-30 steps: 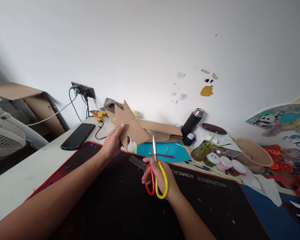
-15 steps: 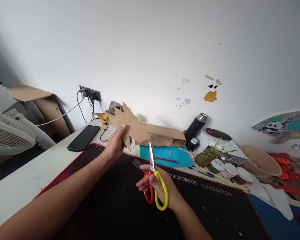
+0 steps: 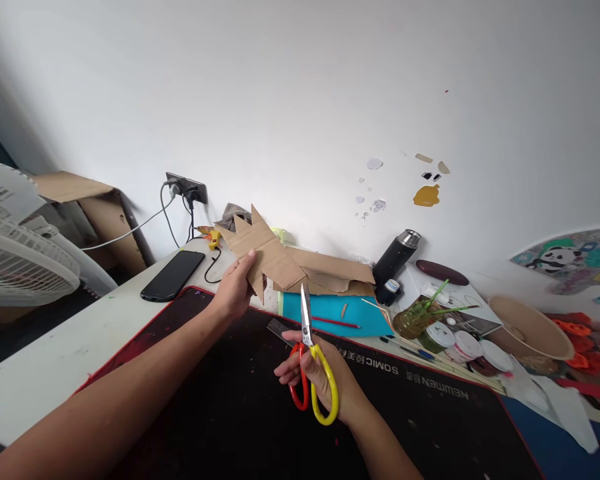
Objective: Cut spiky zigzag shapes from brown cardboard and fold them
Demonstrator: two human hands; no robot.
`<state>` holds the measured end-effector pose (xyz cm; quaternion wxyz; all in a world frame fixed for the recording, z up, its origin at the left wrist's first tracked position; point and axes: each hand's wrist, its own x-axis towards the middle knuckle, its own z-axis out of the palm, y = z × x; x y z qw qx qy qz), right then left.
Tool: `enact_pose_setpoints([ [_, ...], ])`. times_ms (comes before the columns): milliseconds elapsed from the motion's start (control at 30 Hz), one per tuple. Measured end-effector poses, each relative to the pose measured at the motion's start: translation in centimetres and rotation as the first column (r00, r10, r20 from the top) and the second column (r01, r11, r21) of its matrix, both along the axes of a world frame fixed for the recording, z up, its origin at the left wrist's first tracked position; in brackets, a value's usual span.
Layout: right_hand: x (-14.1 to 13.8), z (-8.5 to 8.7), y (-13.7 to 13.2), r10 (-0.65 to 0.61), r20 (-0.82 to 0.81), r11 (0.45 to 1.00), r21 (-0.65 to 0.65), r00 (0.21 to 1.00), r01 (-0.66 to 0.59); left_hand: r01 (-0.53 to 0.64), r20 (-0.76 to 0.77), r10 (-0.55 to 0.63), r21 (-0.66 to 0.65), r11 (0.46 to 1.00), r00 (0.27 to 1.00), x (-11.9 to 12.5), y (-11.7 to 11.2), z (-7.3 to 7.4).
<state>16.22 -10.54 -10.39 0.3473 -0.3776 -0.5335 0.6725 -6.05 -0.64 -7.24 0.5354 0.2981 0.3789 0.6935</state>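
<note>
I see the left hand (image 3: 235,285), fingers clamped on the card (image 3: 267,253); at the card's five o'clock, the right hand (image 3: 323,377), fingers round the scissors (image 3: 307,331); at nine, a phone (image 3: 173,276).

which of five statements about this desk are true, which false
1. The left hand holds a spiky brown cardboard piece. True.
2. Both hands grip the cardboard piece. False: the right hand holds steel scissors with red and yellow handles.
3. A slim red pencil lies on a bright blue sheet. True.
4. A wooden chair fills the picture's left edge. False: a white plastic fan is there.
5. A flat black phone lies left of the cardboard piece. True.
</note>
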Motion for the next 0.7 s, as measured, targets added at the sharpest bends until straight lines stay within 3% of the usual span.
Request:
enact_pose_setpoints([
  [167, -0.2, 0.6, -0.3, 0.058, -0.048, 0.998, 0.0, 0.997, -0.058, -0.009, 0.066, 0.01, -0.015, 1.0, 0.998, 0.0, 0.0, 0.1],
  [367, -0.5, 1.6, -0.8, -0.037, 0.042, 0.999, -0.013, 0.998, 0.038, -0.034, 0.11, 0.036, -0.026, 0.999, 0.993, 0.3, -0.1, 0.6],
  [467, -0.5, 1.8, -1.0, -0.061, 0.077, 0.998, 0.01, 0.995, 0.061, -0.059, 0.161, 0.065, -0.046, 0.997, 0.985, 0.2, -0.2, 1.2],
  [700, -0.8, 2.1, -1.7, -0.053, 0.164, 0.997, 0.062, 0.985, 0.043, 0.009, 0.261, 0.013, -0.084, 0.996, 0.965, 0.4, -1.0, 2.9],
])
